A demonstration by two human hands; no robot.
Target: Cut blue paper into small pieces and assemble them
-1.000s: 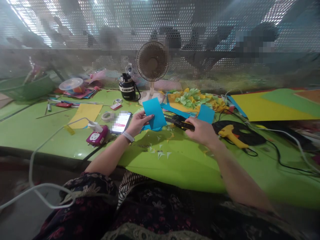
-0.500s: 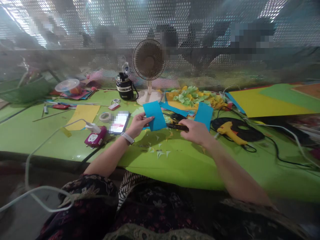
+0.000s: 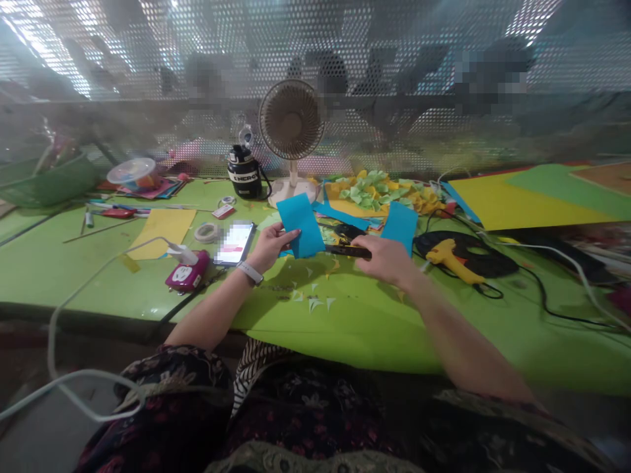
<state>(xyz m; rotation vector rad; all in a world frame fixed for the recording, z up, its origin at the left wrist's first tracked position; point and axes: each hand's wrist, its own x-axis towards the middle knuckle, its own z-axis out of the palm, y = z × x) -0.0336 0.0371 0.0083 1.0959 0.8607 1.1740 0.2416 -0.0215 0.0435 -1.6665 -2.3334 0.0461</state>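
My left hand (image 3: 269,246) pinches a folded-looking blue paper piece (image 3: 302,226) between thumb and fingers, holding it raised above the table. My right hand (image 3: 384,259) is closed around a slim black tool (image 3: 349,251); its kind is hard to make out. The tool's left end meets the lower right edge of the blue paper. Just behind it is another black object (image 3: 350,231), partly hidden among scraps. A second blue paper sheet (image 3: 400,223) is just beyond my right hand. Small pale paper snips (image 3: 315,303) lie below the hands.
A yellow glue gun (image 3: 456,263) rests on the right by a black cable. A phone (image 3: 234,243), tape roll (image 3: 206,232) and purple power adapter (image 3: 188,270) are on the left. Behind stand a fan (image 3: 292,119), a black bottle (image 3: 243,176) and a green-yellow paper heap (image 3: 374,190).
The blue paper in my left hand has shifted slightly left and tilted a little. My right hand and the black tool stay almost in place. The whole view has moved slightly.
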